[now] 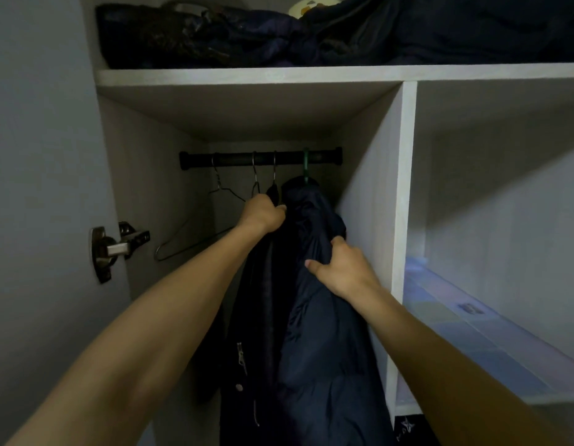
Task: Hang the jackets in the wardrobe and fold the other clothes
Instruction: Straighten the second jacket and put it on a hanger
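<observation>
We are standing at the wardrobe [404,220], settling a navy padded jacket [324,317] already hanging from a green hanger [305,165] at the right end of the black rail [234,158]. A darker jacket [259,349] is hanging just left of it. Our right hand [340,268] is gripping the navy jacket's shoulder fabric; our left hand [263,214] is clutching the darker one near its collar. An empty wire hanger [195,233] is waiting further left, so hanging is looking nearly done, while any folding is lying out of view
</observation>
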Tool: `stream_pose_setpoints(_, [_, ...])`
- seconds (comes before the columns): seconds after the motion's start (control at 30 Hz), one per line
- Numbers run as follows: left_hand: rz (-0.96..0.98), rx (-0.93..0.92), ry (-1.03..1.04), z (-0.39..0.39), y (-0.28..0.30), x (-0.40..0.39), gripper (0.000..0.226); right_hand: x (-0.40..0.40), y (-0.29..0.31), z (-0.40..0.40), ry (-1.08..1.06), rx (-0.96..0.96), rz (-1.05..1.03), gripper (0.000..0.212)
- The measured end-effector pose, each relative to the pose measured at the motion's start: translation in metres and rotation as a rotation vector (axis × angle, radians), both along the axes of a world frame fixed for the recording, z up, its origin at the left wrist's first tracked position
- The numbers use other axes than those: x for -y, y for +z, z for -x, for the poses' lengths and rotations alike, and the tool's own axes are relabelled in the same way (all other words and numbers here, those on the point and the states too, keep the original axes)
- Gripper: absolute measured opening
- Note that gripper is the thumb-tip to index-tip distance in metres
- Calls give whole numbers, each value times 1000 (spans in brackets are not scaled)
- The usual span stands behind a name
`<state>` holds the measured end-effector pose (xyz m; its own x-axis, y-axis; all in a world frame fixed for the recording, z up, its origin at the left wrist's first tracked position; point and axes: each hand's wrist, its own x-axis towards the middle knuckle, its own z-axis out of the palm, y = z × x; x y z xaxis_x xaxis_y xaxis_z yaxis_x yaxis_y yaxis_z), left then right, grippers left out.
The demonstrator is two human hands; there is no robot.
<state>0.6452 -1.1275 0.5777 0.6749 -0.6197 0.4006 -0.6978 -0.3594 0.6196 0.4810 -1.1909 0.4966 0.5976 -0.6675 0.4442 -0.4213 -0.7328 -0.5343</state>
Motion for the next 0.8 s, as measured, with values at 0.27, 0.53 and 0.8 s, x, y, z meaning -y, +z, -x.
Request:
stream_pose_setpoints(0.27, [-46, -35, 3, 26, -43, -23, 25, -12, -28, 16, -17, 9, -27, 42])
stream_pose_setpoints(0.53, [66, 356, 106, 32, -59, -46, 51, -29, -22, 22, -10, 256, 191, 43])
stream_pose_setpoints(0.8, [-61, 172, 239, 8, -53, -63, 22, -39, -5, 17, 123, 295, 280, 16])
